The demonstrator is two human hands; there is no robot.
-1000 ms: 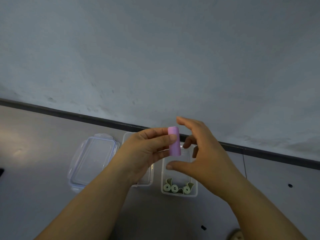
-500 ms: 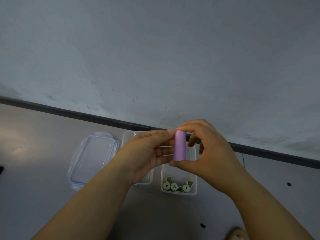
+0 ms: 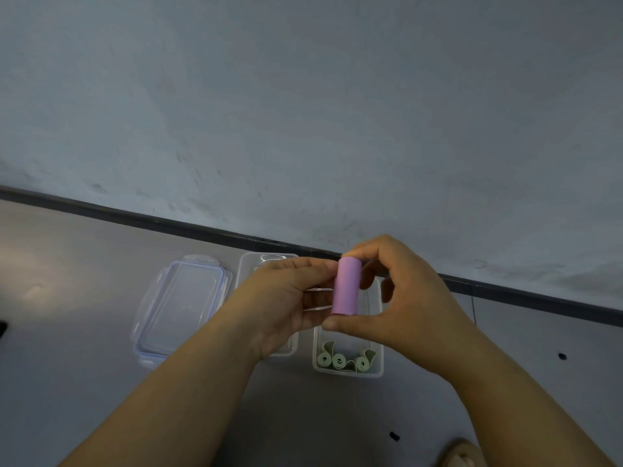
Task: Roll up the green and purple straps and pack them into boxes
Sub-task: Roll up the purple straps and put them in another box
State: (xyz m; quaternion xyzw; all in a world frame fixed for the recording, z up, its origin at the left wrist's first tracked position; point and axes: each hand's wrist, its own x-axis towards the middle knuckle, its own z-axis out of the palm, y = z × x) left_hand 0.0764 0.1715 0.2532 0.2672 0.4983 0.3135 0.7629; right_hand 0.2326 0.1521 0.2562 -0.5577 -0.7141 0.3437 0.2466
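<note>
A purple strap rolled into an upright cylinder [image 3: 346, 285] is held in the air above the boxes. My right hand [image 3: 401, 305] pinches it top and bottom between index finger and thumb. My left hand [image 3: 283, 298] holds its left side with the fingertips. Below them a clear box [image 3: 377, 369] contains three rolled green straps [image 3: 344, 359] at its near end. A second clear box [image 3: 266, 261] lies to its left, mostly hidden by my left hand.
A clear lid with bluish clips [image 3: 180, 305] lies flat on the grey floor, left of the boxes. A dark baseboard [image 3: 135, 217] runs along the wall behind. Small dark specks [image 3: 393, 435] mark the floor at right, and a foot [image 3: 460, 453] shows at the bottom edge.
My right hand, open beside the purple roll a second ago, has closed onto its top and bottom ends. The roll stays above the boxes.
</note>
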